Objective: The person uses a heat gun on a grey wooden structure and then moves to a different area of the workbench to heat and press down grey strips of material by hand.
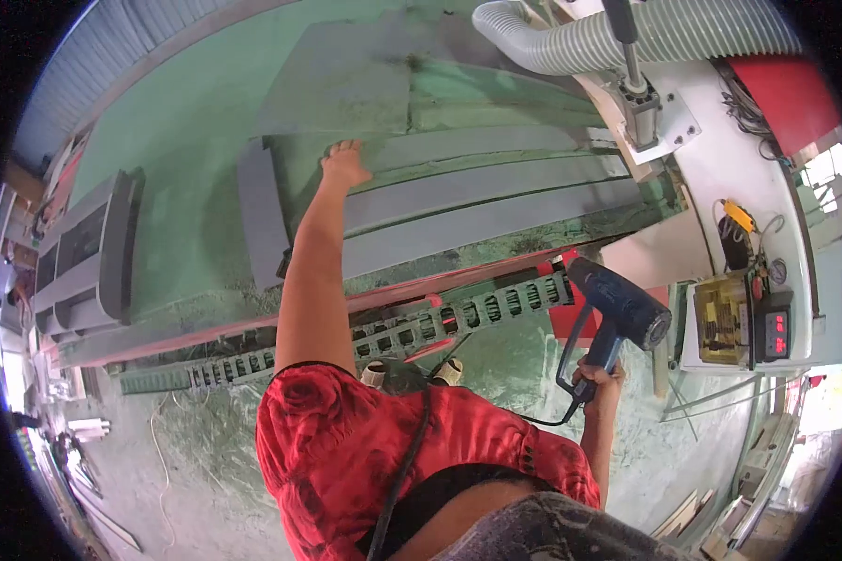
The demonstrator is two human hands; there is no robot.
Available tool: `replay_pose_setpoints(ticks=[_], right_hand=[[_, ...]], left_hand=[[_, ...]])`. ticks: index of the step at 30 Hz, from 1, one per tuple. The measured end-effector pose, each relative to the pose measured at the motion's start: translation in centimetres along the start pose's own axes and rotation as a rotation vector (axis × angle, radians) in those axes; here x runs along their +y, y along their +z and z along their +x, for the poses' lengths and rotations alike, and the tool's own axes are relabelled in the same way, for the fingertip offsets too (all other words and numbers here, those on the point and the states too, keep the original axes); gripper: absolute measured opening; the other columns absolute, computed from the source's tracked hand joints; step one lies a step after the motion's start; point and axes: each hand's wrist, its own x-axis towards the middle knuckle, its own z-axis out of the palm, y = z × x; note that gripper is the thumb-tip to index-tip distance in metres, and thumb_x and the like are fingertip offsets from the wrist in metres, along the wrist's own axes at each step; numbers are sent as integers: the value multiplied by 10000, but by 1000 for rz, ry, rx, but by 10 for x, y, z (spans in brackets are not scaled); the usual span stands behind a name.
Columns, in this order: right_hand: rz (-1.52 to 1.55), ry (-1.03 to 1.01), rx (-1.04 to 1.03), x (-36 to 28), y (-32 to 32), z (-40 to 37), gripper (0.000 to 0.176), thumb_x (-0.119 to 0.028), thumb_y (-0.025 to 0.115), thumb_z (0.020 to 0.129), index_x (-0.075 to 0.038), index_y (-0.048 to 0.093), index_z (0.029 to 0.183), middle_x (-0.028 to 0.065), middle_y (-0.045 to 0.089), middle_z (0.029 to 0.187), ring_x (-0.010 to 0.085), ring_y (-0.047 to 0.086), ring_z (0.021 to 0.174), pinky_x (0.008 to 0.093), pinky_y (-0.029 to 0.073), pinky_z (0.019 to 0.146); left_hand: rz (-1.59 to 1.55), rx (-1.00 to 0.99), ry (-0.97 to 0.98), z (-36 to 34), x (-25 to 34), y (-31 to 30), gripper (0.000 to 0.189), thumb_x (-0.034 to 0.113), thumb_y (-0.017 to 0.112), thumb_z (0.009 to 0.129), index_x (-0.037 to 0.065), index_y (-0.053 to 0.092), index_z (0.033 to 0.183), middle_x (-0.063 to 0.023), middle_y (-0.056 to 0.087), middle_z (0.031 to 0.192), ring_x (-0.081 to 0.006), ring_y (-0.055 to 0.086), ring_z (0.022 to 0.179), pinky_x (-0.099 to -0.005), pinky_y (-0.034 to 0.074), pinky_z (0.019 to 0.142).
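**One hand flat on the panel, the other gripping a heat gun**

The left hand is at the end of a fully stretched arm, palm down and fingers extended, lying flat on the upper edge of a grey panel. That panel lies among other long grey strips on the green machine bed. The right hand is held low and close to the body with the elbow bent, its fingers wrapped tight around the handle of a blue heat gun. The gun's dark nozzle points down and to the right, away from the bed, and a black cord hangs from the handle.

Below the panels, a slotted cable chain runs along the bed's red edge. Just beside the red shirt are two small pale cylinders, possibly cups or rolls; whether they hold anything cannot be told. To the right, an open yellowish box stands next to a control unit with red digits; its contents are too blurred to name. A ribbed hose arches overhead
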Motion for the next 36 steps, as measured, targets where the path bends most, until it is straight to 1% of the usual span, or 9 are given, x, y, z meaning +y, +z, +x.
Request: replay_pose_setpoints(ticks=[3,7,9,13,15,18,28,34,36], right_hand=[[-14,12,11,0,0,-9,312,-15,576,602,19,511,905,102,569,677,173,544,480,281,437,432],[-12,23,56,-4,6,-25,288,13,580,597,5,509,876,94,563,666,172,536,471,280,439,438],[-3,9,69,1,4,-28,291,14,580,596,5,509,878,95,562,666,173,537,475,281,442,444],[8,1,104,2,8,-38,291,18,571,599,4,511,884,95,557,665,173,535,488,288,452,467],[16,-10,90,-1,14,-43,293,16,569,603,3,515,891,94,557,665,172,534,491,292,455,473],[38,-30,65,-1,23,-45,303,12,570,610,2,521,909,86,554,662,170,531,493,299,454,478],[33,-70,-133,-15,92,-44,342,34,567,604,34,495,938,117,558,669,186,547,520,303,451,473],[-60,-84,-300,-20,157,-46,283,14,636,635,14,535,899,84,582,693,173,576,542,291,467,486],[-14,-81,-357,-21,181,-47,303,10,675,630,8,538,900,69,584,678,169,580,528,282,471,489]], left_hand=[[-10,-66,20,12,-4,-2,937,355,757,650,125,271,1416,-83,309,1445,-302,285,1332,-482,345,1026],[-23,4,140,21,-17,9,937,340,765,645,92,279,1406,-121,300,1444,-326,303,1320,-431,370,1023],[-8,105,188,20,-19,13,923,316,800,622,39,326,1363,-176,381,1354,-352,376,1251,-423,382,1011],[77,124,249,-13,-11,-19,844,272,792,626,27,368,1314,-169,425,1254,-357,426,1171,-423,401,973],[214,420,309,-19,-22,-24,675,206,776,602,45,462,1177,-124,471,1096,-310,482,1052,-406,413,920],[272,530,334,-29,-49,-40,640,176,775,590,45,471,1137,-114,465,1083,-301,481,1038,-397,411,905],[101,515,253,-82,-174,-70,721,156,774,581,58,450,1218,-131,465,1145,-322,466,1087,-400,395,942],[-74,482,272,-110,-200,-78,812,218,760,611,57,387,1314,-163,466,1263,-337,415,1200,-407,353,1014],[-219,373,268,-124,-192,-92,860,206,772,600,61,355,1337,-167,447,1296,-349,402,1220,-418,359,1016]])
